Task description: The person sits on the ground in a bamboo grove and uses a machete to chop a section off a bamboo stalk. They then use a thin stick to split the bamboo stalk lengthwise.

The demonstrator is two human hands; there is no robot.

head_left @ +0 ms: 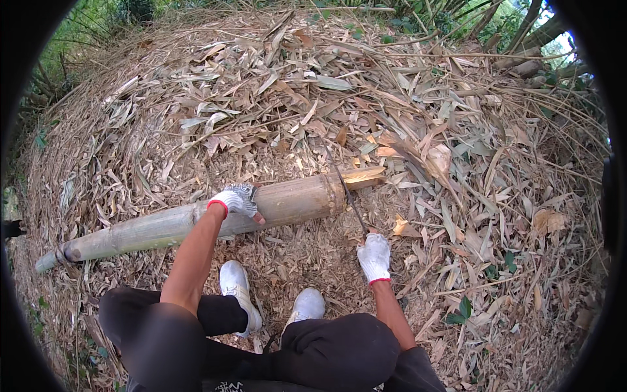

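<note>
A thick, pale bamboo pole lies across the ground before me, its narrow end at the left and its right end splintered into a yellowish strip. My left hand, in a white knitted glove with a red cuff, curls over the top of the pole and grips it. My right hand, gloved the same way, is closed around the handle of a long, thin dark-bladed cutting tool. The blade runs up past the pole's right end, crossing the splintered strip. The glove hides the handle, and whether the blade touches the bamboo I cannot tell.
Dry leaves and shavings cover the ground. A broken, splintered piece lies beyond the pole's right end. My white shoes stand close to the pole's near side. Branches and trunks rise at the far right.
</note>
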